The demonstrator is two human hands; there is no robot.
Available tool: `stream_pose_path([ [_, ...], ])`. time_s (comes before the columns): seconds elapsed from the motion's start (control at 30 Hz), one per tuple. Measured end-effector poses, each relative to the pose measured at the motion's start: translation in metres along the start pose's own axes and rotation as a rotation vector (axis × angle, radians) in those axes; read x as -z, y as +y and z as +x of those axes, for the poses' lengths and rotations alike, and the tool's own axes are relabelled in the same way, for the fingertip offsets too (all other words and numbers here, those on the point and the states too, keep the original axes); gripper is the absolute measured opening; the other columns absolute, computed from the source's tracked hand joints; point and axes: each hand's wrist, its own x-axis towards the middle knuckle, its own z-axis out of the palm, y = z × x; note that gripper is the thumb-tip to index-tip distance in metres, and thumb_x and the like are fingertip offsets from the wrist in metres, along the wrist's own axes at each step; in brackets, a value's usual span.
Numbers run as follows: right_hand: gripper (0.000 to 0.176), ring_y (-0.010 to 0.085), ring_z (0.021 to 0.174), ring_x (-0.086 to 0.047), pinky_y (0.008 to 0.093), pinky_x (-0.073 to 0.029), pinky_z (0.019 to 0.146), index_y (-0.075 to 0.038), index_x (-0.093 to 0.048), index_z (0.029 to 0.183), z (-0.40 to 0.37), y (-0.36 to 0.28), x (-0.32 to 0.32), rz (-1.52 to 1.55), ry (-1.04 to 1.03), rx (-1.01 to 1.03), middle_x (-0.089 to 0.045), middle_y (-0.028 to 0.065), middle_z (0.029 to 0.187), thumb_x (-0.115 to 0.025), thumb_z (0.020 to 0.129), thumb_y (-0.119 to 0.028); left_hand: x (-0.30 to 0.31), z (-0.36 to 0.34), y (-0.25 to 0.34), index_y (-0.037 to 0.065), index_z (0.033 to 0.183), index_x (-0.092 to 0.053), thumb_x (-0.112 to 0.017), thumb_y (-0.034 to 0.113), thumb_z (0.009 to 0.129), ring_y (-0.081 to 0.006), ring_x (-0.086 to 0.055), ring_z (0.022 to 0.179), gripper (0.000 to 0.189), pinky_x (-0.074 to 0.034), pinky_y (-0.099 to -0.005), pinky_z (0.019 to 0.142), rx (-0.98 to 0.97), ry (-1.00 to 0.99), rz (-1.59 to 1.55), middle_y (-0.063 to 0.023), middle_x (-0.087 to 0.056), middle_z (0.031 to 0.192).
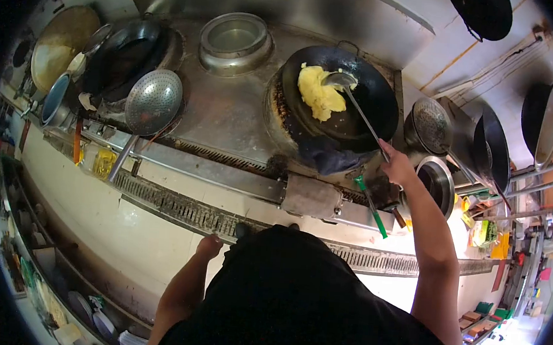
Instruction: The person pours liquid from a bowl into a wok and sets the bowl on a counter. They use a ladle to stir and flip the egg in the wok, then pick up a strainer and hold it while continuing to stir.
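Observation:
My right hand [396, 163] is closed round the end of a long metal ladle handle. The ladle's bowl [340, 80] rests on yellow, egg-like food [319, 93] in a large black wok [374, 109] on the stove. A dark cloth [332, 158] lies over the wok's near edge, left of my right hand. My left hand [209, 246] hangs low beside my body, away from the stove, with its fingers curled; whether it holds anything is too small to tell.
A perforated strainer [154, 102] lies over the left burner, beside a dark wok [121, 59]. A round metal pot [235, 41] stands behind. Another strainer [431, 124] and a metal bowl [436, 185] are at right. A green-handled tool [371, 208] crosses the stove's front edge.

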Motion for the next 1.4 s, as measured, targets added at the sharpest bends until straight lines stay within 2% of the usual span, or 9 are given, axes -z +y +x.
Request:
stream_pose_path([
  [0.1, 0.071, 0.0253, 0.049, -0.060, 0.0365, -0.050, 0.049, -0.017, -0.031, 0.140, -0.033, -0.061, 0.013, 0.396, -0.076, -0.290, -0.059, 0.0194, 0.069, -0.051, 0.074, 0.001, -0.052, 0.022, -0.041, 0.008, 0.097, -0.064, -0.059, 0.032, 0.076, -0.0333, -0.059, 0.098, 0.032, -0.047, -0.0406, 0.085, 0.195, 0.049, -0.554, -0.0179, -0.062, 0.105],
  [0.27, 0.072, 0.0299, 0.053, -0.062, 0.0395, -0.051, 0.053, -0.016, -0.028, 0.141, -0.059, -0.059, 0.015, 0.242, -0.103, -0.299, -0.061, 0.0230, 0.072, -0.053, 0.074, -0.004, 0.009, -0.026, 0.024, 0.005, 0.102, -0.062, -0.058, 0.034, 0.076, -0.0322, -0.057, 0.103, 0.039, -0.045, -0.0394, 0.089, 0.237, -0.016, -0.247, -0.0173, -0.062, 0.105],
  [0.33, 0.075, 0.0370, 0.069, -0.063, 0.0449, -0.051, 0.066, -0.013, -0.022, 0.142, -0.059, -0.032, -0.008, -0.191, 0.053, -0.039, -0.062, 0.0264, 0.078, -0.056, 0.075, -0.009, 0.007, -0.025, 0.022, 0.004, 0.102, -0.062, -0.058, 0.034, 0.076, -0.0323, -0.056, 0.103, 0.039, -0.045, -0.0393, 0.088, 0.231, -0.019, -0.236, -0.0175, -0.062, 0.105],
  [0.5, 0.077, 0.0424, 0.081, -0.060, 0.0485, -0.048, 0.074, -0.008, -0.019, 0.141, -0.074, -0.045, -0.003, -0.253, -0.058, -0.145, -0.061, 0.0277, 0.084, -0.057, 0.074, -0.010, -0.055, 0.014, -0.046, 0.003, 0.101, -0.062, -0.058, 0.033, 0.077, -0.0326, -0.057, 0.102, 0.038, -0.045, -0.0394, 0.088, 0.211, 0.043, -0.536, -0.0182, -0.062, 0.104],
  [0.6, 0.078, 0.0430, 0.080, -0.060, 0.0486, -0.048, 0.073, -0.007, -0.018, 0.141, -0.074, -0.050, -0.002, -0.291, -0.077, -0.223, -0.061, 0.0274, 0.083, -0.056, 0.073, -0.009, -0.036, 0.006, -0.032, 0.003, 0.101, -0.061, -0.058, 0.032, 0.077, -0.0329, -0.057, 0.101, 0.038, -0.045, -0.0400, 0.088, -0.125, 0.096, 0.037, -0.0189, -0.062, 0.103],
  [0.67, 0.078, 0.0433, 0.079, -0.060, 0.0489, -0.048, 0.073, -0.006, -0.018, 0.141, -0.074, -0.050, -0.006, -0.326, -0.089, -0.282, -0.061, 0.0274, 0.082, -0.056, 0.073, -0.008, 0.018, -0.024, 0.024, 0.002, 0.100, -0.061, -0.058, 0.031, 0.077, -0.0325, -0.057, 0.101, 0.037, -0.045, -0.0398, 0.088, 0.185, 0.032, -0.174, -0.0190, -0.062, 0.102],
  [0.77, 0.078, 0.0428, 0.076, -0.060, 0.0483, -0.049, 0.072, -0.006, -0.018, 0.141, -0.077, -0.049, -0.012, -0.228, -0.071, -0.043, -0.061, 0.0277, 0.082, -0.056, 0.072, -0.007, -0.049, 0.002, -0.039, 0.003, 0.101, -0.062, -0.058, 0.031, 0.077, -0.0321, -0.057, 0.101, 0.036, -0.044, -0.0393, 0.089, 0.198, 0.072, -0.526, -0.0181, -0.062, 0.102],
  [1.1, 0.079, 0.0419, 0.078, -0.061, 0.0461, -0.047, 0.074, -0.013, -0.016, 0.143, -0.081, -0.102, 0.021, -0.001, -0.328, -0.175, -0.061, 0.0282, 0.082, -0.056, 0.074, -0.008, 0.030, -0.029, 0.045, 0.005, 0.101, -0.063, -0.056, 0.033, 0.077, -0.0311, -0.056, 0.103, 0.037, -0.045, -0.0382, 0.088, 0.086, -0.021, -0.032, -0.0162, -0.061, 0.108],
  [1.4, 0.081, 0.0412, 0.083, -0.061, 0.0462, -0.048, 0.076, -0.019, -0.016, 0.143, -0.089, -0.106, 0.042, -0.120, -0.352, -0.122, -0.061, 0.0276, 0.088, -0.058, 0.074, -0.010, 0.001, -0.022, 0.006, 0.004, 0.104, -0.061, -0.058, 0.032, 0.076, -0.0323, -0.056, 0.102, 0.039, -0.045, -0.0387, 0.089, 0.244, -0.006, -0.287, -0.0176, -0.061, 0.105],
])
